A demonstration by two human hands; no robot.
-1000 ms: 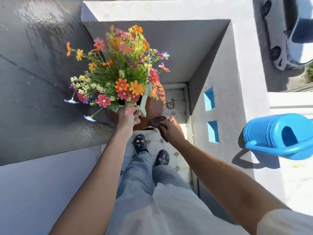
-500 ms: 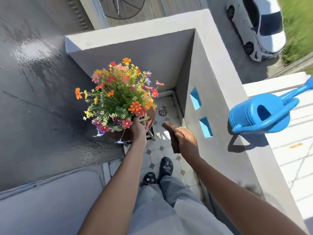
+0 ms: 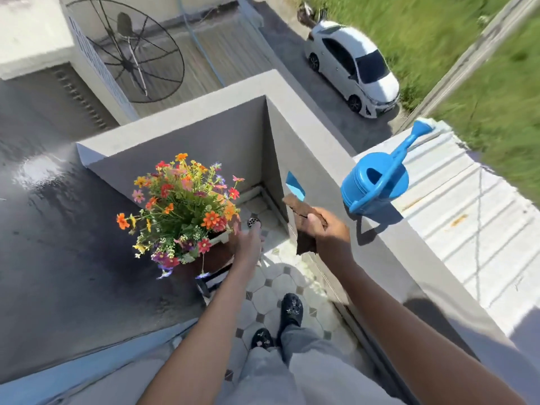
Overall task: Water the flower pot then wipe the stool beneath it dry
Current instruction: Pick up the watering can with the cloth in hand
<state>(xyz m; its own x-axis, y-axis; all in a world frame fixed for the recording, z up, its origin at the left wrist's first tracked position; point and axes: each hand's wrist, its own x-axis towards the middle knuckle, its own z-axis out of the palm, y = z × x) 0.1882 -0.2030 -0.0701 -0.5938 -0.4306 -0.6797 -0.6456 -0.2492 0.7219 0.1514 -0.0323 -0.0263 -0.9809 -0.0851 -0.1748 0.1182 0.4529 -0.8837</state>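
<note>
A white flower pot [image 3: 219,237] full of orange, red and pink flowers [image 3: 187,206] stands on a brown round stool [image 3: 214,260] in the balcony corner. My left hand [image 3: 248,241] hovers just right of the pot, fingers relaxed, blurred, holding nothing. My right hand [image 3: 327,232] grips a brown cloth [image 3: 305,226], raised near the parapet wall, apart from the stool. A blue watering can [image 3: 377,182] rests on top of the parapet wall to the right.
A grey parapet wall [image 3: 330,159] closes the corner at the back and right. A wet dark wall [image 3: 58,244] runs along the left. The tiled floor [image 3: 274,287] has a drain [image 3: 253,221] behind the stool; my dark shoes [image 3: 290,306] stand below.
My left hand has let go of the pot and drawn back a little to the right. My right hand has lifted the brown cloth up toward the parapet wall. The view has tilted upward.
</note>
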